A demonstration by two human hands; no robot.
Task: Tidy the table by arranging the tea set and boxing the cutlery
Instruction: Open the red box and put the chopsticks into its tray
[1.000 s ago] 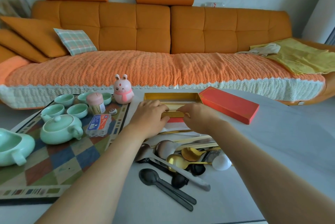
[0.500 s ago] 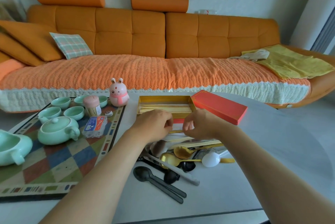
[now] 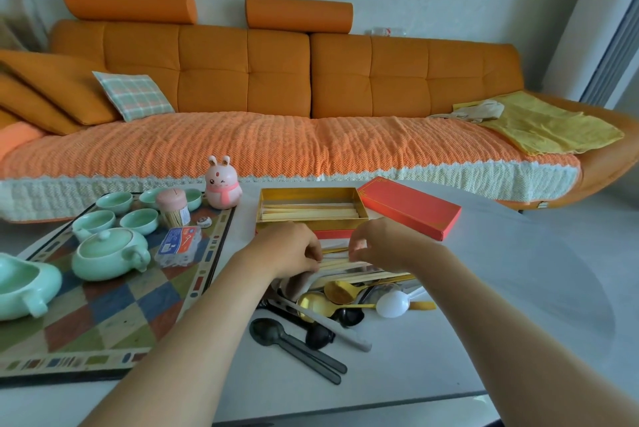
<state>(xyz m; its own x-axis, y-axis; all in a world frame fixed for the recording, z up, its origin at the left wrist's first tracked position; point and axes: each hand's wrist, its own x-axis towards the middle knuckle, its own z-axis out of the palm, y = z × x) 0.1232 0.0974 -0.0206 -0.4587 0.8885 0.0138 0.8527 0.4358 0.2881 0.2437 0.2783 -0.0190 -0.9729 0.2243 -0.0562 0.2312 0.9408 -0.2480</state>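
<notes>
An open gold box (image 3: pixel 311 193) at the table's middle holds several pale chopsticks (image 3: pixel 309 212). Its red lid (image 3: pixel 409 207) lies to the right. In front of the box is a heap of cutlery: gold spoons (image 3: pixel 337 291), black spoons (image 3: pixel 273 331), a white spoon (image 3: pixel 392 304) and more pale chopsticks (image 3: pixel 345 262). My left hand (image 3: pixel 290 248) and my right hand (image 3: pixel 382 241) both pinch chopsticks at the top of this heap. The mint teapot (image 3: pixel 107 255) and cups (image 3: pixel 95 221) stand on a checked mat (image 3: pixel 103 316) at the left.
A pink rabbit figure (image 3: pixel 221 186), a toothpick holder (image 3: pixel 173 207) and a small clear packet (image 3: pixel 179 243) stand near the mat's far edge. A mint pitcher (image 3: pixel 20 285) is at the far left. An orange sofa (image 3: pixel 276 80) runs behind the table.
Both hands left the gold box, where chopsticks now lie, and moved back toward me onto the cutlery heap. They now pinch more chopsticks there.
</notes>
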